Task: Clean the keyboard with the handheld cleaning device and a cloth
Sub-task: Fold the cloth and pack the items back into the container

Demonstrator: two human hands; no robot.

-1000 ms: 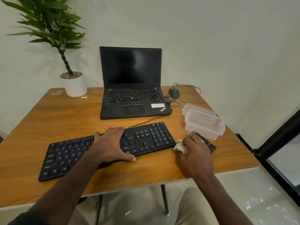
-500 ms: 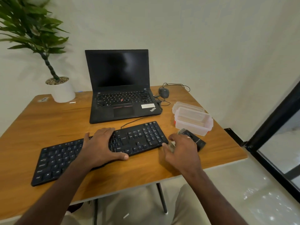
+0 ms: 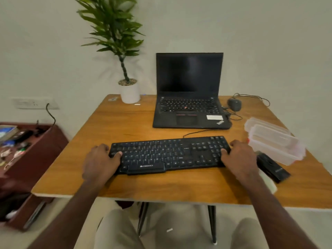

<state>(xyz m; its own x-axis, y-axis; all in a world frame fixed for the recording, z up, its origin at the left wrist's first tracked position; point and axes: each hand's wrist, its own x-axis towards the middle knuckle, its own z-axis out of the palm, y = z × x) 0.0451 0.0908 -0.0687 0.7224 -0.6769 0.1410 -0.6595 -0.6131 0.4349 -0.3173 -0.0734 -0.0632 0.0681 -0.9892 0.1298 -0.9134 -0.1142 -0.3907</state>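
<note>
Head view, left hand (image 3: 100, 162) and right hand (image 3: 239, 157) gripping keyboard (image 3: 168, 154) ends, thumbs on keys, forearms outstretched

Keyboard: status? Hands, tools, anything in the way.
Left hand and right hand grip the keyboard by its ends. Black cleaning device and pale cloth lie unheld to the right. Nothing on the keys.

A plain pale wall (image 3: 260, 42) stands behind a wooden table (image 3: 125, 126) on dark metal legs (image 3: 212, 223). A wall socket panel (image 3: 34, 103) sits at left, above a reddish-brown cabinet (image 3: 38, 151). The floor (image 3: 10, 238) is pale.
</note>
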